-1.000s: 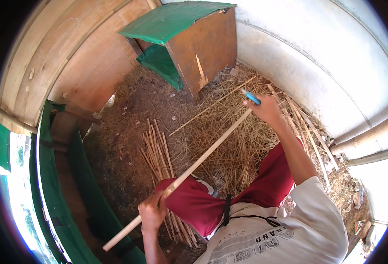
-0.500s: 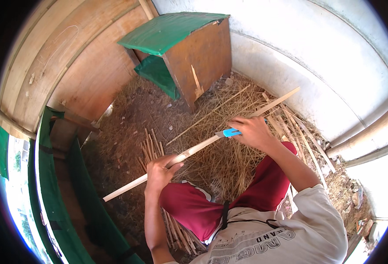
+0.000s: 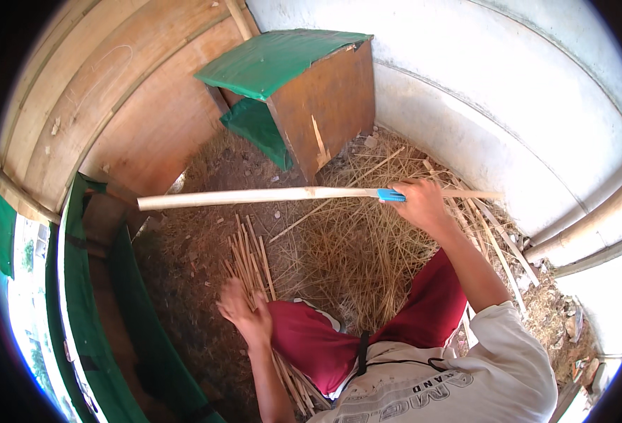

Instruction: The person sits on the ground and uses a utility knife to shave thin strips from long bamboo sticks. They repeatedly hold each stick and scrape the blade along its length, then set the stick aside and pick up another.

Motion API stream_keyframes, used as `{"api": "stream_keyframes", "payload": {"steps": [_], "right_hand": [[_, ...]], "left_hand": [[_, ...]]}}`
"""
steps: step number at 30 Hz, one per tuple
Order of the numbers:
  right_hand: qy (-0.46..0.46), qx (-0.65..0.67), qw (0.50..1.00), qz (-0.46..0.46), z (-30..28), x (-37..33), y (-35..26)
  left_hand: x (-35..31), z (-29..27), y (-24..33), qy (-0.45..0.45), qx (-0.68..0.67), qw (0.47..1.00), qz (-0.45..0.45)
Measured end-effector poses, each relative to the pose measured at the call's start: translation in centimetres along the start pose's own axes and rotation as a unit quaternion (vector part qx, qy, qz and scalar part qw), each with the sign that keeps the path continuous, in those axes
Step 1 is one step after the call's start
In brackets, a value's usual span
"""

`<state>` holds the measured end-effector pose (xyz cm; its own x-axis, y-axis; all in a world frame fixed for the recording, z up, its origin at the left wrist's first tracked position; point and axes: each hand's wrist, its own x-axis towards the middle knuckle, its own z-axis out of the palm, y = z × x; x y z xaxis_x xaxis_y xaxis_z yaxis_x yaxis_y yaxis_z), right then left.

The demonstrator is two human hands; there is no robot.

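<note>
A long pale bamboo strip (image 3: 254,198) lies nearly level across the view, off the ground. My right hand (image 3: 424,206) is closed round its right part and also holds a blue utility knife (image 3: 391,195), whose handle rests along the strip. The strip's left end hangs unsupported in front of the wooden wall. My left hand (image 3: 246,316) is off the strip, open and slightly blurred by motion, with fingers apart beside my left knee. Near its fingers lies a bundle of thin split sticks (image 3: 249,254), which runs on under my left leg.
Straw-like shavings (image 3: 353,261) cover the ground between my knees. Longer strips (image 3: 494,229) lie at the right, by the white wall (image 3: 466,99). Ahead stands a brown wooden box (image 3: 328,106) with a green cover (image 3: 283,60). Green-covered shelving (image 3: 149,317) lines the left side.
My left hand has let go of the bamboo strip and moved down towards my knee. The strip's left end has swung up, and my right hand has shifted slightly right with the knife.
</note>
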<state>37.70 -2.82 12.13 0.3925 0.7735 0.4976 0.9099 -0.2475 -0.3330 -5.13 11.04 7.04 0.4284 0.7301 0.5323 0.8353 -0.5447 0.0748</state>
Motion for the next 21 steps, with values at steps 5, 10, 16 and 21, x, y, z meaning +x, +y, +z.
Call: {"api": "stream_keyframes", "payload": {"steps": [5,10,16,21], "right_hand": [[0.085,0.095,0.992,-0.009,-0.5,2.1,0.3],[-0.024,0.220,0.964,0.150,-1.6,5.7,-3.1],[0.001,0.380,0.906,0.187,-2.7,9.6,-8.3],[0.059,0.436,0.885,0.154,-1.7,9.9,-10.4]], "left_hand": [[-9.0,-0.4,-3.1,-0.199,-0.468,0.793,-0.335],[-14.4,0.1,-5.0,-0.296,-0.196,0.907,-0.228],[-6.3,-1.3,-0.5,0.065,-0.223,0.949,-0.214],[-0.5,-5.1,5.3,0.024,-0.416,0.843,-0.340]]}}
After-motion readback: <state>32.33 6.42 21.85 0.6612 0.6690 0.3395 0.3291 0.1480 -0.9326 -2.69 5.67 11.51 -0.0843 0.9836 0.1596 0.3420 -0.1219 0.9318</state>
